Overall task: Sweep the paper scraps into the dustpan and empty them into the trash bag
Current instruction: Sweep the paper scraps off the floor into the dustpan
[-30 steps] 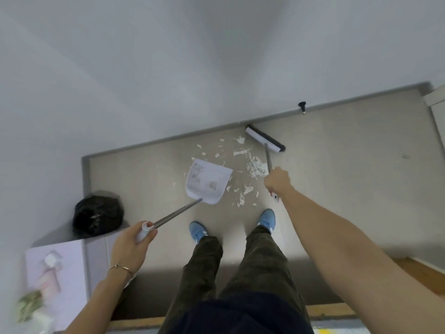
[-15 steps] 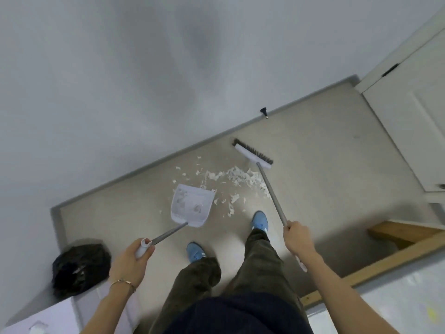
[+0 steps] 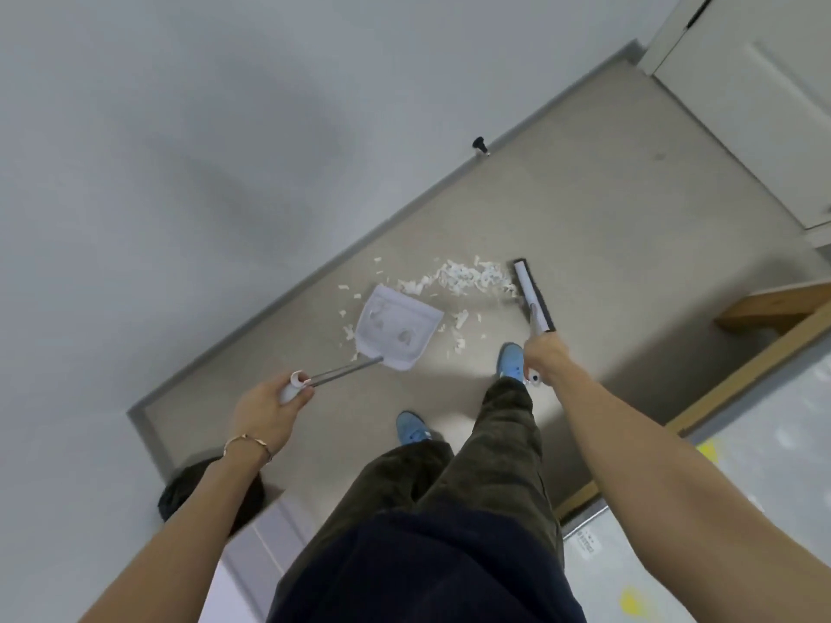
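Floor: beige floor (image 3: 584,218) bounded by a grey skirting and a pale wall (image 3: 180,150), seen from above.
Bag: black trash bag (image 3: 180,496) sits in the corner at lower left, partly hidden by the left forearm; well apart from the scraps.
Left hand: left hand (image 3: 265,411) is closed around the white grip of the dustpan handle (image 3: 341,370); a thin bracelet (image 3: 247,442) is on the wrist.
Dustpan: white dustpan (image 3: 395,328) lies on the floor, mouth turned toward the wall and the scraps; a few pale marks inside, too blurred to tell if they are paper.
Scraps: white scraps (image 3: 458,276) are heaped between the dustpan mouth and the broom head, with loose bits scattered round the pan's left and right edges.
Feet: two blue shoes (image 3: 411,427) stand just behind the pan, one beside the right hand.
Broom: broom head (image 3: 533,294) rests on the floor, touching the right end of the heap.
Right hand: right hand (image 3: 544,357) is wrapped tight around the broom shaft, low down near the head.
Doorstop: small black stop (image 3: 480,144) by the skirting.
Door: white door (image 3: 764,105) at far right; wooden frame (image 3: 764,317) below it.
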The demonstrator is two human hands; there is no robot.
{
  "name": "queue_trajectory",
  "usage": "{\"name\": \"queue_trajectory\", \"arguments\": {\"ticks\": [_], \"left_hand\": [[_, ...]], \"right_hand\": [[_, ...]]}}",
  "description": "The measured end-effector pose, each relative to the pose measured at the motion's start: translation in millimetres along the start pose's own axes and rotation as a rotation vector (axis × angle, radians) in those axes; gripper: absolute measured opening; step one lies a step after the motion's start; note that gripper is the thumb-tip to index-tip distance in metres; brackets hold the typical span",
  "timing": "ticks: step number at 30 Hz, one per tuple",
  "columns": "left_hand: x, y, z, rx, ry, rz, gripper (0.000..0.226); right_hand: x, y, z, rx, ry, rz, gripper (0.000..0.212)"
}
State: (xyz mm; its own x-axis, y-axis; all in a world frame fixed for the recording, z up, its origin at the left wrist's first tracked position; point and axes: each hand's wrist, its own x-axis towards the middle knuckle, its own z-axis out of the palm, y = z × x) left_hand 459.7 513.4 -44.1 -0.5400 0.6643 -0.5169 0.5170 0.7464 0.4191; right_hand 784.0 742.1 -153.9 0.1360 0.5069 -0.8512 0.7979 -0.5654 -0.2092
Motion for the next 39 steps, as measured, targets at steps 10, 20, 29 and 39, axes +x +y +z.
{"name": "queue_trajectory", "arguments": {"ticks": [10,20,29,39], "left_hand": [[-38.4,-25.4,-8.7,-0.018,0.093,-0.039,0.016],[-95.2,-53.6,4.2,-0.139,0.153,-0.237,0.015],[-134.0,-47.8,42.5,-0.303,0.235,-0.408,0.008],[-130.4,-28.8,63.9,-0.142,0.152,-0.412,0.008]], "right_hand": [[-45.4,27.5,35.6,-0.151,-0.006,-0.029,0.025],[7.7,-57.0,7.4,-0.321,0.088,-0.191,0.018],[3.7,-56.5,45.1,-0.372,-0.011,-0.264,0.025],[-33.1,51.3,5.5,-0.281,-0.008,-0.256,0.028]]}}
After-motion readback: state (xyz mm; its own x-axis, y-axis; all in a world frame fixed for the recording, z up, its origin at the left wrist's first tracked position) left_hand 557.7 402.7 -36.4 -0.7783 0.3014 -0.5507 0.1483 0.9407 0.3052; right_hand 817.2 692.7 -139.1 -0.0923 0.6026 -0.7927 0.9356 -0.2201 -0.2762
